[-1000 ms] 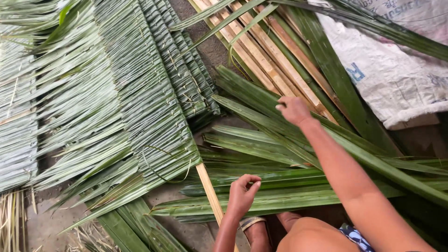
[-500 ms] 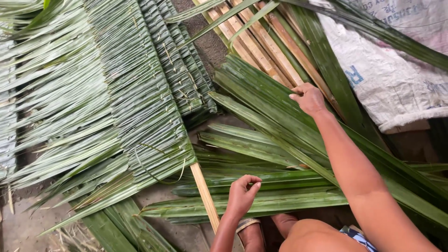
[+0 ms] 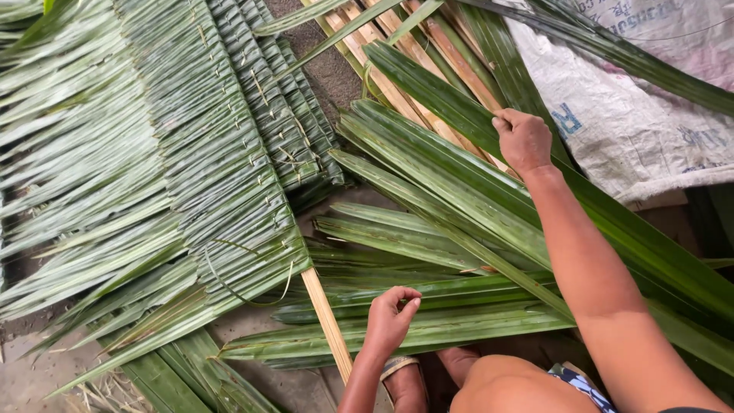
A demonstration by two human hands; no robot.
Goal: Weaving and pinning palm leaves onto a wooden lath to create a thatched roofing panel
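Your right hand (image 3: 524, 140) is reaching out ahead of you, fingers closed around a long green palm leaf (image 3: 436, 95); it is gripping the leaf partway along its length, and the leaf is running diagonally from beyond the hand back toward your right side. The leaf is lying over the bundle of split cane strips (image 3: 397, 61) that is sitting just past the hand.

Your left hand (image 3: 390, 320) is staying close to your body, fingers curled in a loose fist. Can't tell whether it's pinching anything; it's hovering over or touching the loose leaves (image 3: 413, 237) that are fanning out on the floor between your two hands. Just left of that hand a pale wooden slat (image 3: 326, 321) is sticking out from under the stitched leaf panel (image 3: 214, 153).

That panel, made of folded leaves pinned in rows, is spreading out well to the left of both hands, with its free leaf tips trailing further left. A second row of folded leaves (image 3: 294, 115) is lying along its far edge, between the panel and the cane strips.

To the right of your right hand a white woven sack (image 3: 634, 130) is lying on the floor, with another long leaf (image 3: 634, 57) crossing over it. Your sandalled foot (image 3: 404, 378) is showing right below the left hand, next to your knee.
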